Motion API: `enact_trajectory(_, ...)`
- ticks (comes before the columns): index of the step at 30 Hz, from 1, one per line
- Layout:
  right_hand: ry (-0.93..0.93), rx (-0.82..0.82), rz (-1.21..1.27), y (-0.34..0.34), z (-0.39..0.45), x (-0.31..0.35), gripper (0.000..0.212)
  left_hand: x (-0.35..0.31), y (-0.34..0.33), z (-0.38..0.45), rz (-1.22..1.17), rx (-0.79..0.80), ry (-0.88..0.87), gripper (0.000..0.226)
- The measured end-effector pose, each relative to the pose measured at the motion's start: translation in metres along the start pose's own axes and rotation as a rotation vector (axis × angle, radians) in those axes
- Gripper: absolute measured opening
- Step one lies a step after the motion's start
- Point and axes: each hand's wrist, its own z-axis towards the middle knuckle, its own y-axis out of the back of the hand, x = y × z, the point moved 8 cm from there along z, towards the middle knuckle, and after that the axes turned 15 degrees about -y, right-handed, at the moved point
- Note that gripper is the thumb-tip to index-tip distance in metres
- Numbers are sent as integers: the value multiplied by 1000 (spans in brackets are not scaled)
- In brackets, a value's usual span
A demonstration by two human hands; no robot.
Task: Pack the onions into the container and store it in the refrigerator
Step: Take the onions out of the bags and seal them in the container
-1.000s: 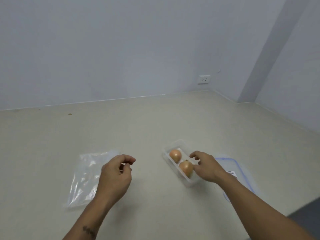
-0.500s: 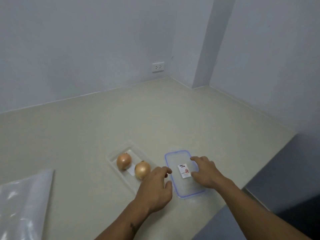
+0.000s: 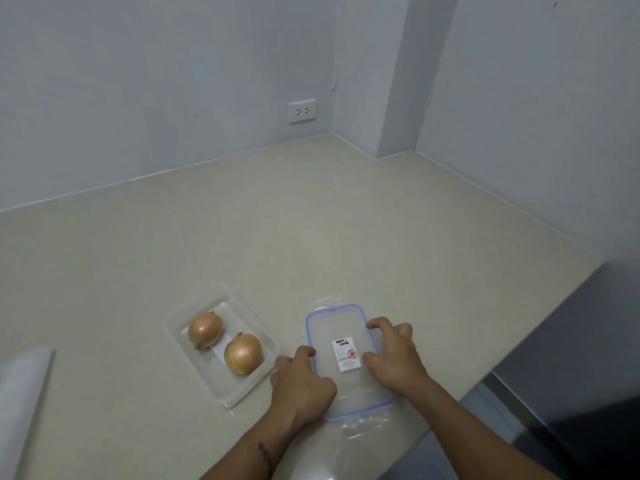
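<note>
Two yellow onions, one [image 3: 205,330] and another [image 3: 242,354], lie side by side in a clear rectangular container [image 3: 174,328] on the beige counter. Just right of it lies the clear lid [image 3: 341,325] with a blue seal and a white label. My left hand [image 3: 301,382] grips the lid's left edge with curled fingers. On the lid's right edge, my right hand [image 3: 394,358] holds it, thumb on top beside the label. The lid looks flat on the counter.
A crumpled clear plastic bag [image 3: 20,386] lies at the far left. The counter [image 3: 311,237] meets walls at the back and right, with a socket [image 3: 302,111] on the back wall. Its front right edge drops to a dark grey surface [image 3: 571,410].
The view has swung right. My left hand went from beside the container to the lid's left edge. My right hand slid from the lid's top to its right edge.
</note>
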Motion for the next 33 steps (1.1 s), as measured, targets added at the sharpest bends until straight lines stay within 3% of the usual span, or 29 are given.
enact_trajectory(3, -10, -40, 90, 25, 9, 7, 49, -18, 7, 0, -32, -72, -103, 57)
enact_trajectory(8, 139, -84, 211, 56, 11, 63, 51, -39, 60, -2, -73, -351, -249, 53)
enact_trajectory(12, 297, -19, 237, 41, -3, 130, 46, -20, 124, -12, -123, -582, -220, 49)
enact_trajectory(16, 404, 75, 182, 0, -19, 178, 48, 15, 162, -32, -104, -692, -125, 48)
enact_trajectory(22, 458, 238, -23, -70, -31, 204, 61, 70, 171, -56, -90, -684, 17, 55)
enact_trajectory(33, 485, 284, -191, -105, -33, 206, 63, 101, 155, -57, -98, -605, 62, 60)
